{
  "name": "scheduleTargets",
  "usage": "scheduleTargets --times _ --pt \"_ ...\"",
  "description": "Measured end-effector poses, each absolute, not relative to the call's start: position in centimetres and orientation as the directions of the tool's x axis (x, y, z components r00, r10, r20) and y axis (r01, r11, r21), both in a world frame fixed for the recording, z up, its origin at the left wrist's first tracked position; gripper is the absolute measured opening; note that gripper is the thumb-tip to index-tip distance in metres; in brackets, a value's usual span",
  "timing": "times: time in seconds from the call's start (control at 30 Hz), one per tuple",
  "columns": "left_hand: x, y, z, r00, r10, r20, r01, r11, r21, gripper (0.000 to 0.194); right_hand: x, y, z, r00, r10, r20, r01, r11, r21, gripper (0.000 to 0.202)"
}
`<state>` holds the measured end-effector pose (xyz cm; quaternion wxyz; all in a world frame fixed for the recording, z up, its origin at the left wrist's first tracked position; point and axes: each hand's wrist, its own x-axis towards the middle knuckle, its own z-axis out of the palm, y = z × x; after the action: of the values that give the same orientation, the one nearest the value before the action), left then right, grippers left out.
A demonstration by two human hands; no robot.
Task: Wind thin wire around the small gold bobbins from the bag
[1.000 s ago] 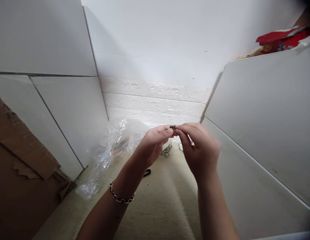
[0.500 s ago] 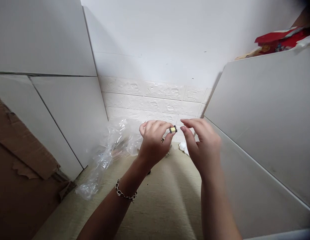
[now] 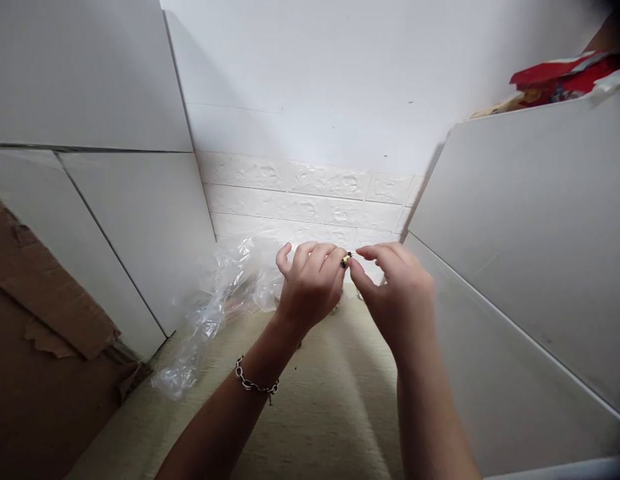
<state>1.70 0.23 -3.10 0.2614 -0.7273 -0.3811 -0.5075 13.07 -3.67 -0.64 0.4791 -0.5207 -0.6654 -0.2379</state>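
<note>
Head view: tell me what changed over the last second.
The right hand let go of the small yellow-and-black part half a second ago, drew off to the right, and has now come back so its fingertips meet the part again. The left hand kept pinching it throughout. The plastic bag and bracelet stayed as they were.

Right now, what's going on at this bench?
A person is working on a small yellow-and-black part, held up between the fingertips of both hands. The left hand, with a chain bracelet on its wrist, pinches it, and the right hand meets it from the other side. Behind the hands, a crumpled clear plastic bag lies on the beige surface against the white wall.
</note>
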Motion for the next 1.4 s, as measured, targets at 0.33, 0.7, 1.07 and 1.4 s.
scheduleTargets --times 0.33,0.7,1.07,1.4 --pt "2.1 0.9 -3.7 0.253 0.202 0.946 0.852 -0.51 -0.119 0.009 13.0 -3.2 -0.9 0.044 0.581 0.813 0.944 0.243 -0.225 0.016" --pt "1.5 0.1 -2.8 0.151 0.353 0.924 0.79 -0.605 0.102 0.011 12.4 -2.5 -1.2 0.113 0.508 0.854 0.782 0.485 -0.392 0.011" --pt "0.7 -1.4 -1.2 0.122 0.389 0.913 0.635 -0.738 0.23 0.006 12.8 -3.5 -0.5 0.068 0.423 0.904 0.694 0.63 -0.347 0.009" --pt "0.3 -1.8 -0.7 0.143 0.412 0.9 0.475 -0.826 0.303 0.008 12.8 -3.4 -0.6 0.124 0.507 0.853 0.408 0.757 -0.51 0.008"
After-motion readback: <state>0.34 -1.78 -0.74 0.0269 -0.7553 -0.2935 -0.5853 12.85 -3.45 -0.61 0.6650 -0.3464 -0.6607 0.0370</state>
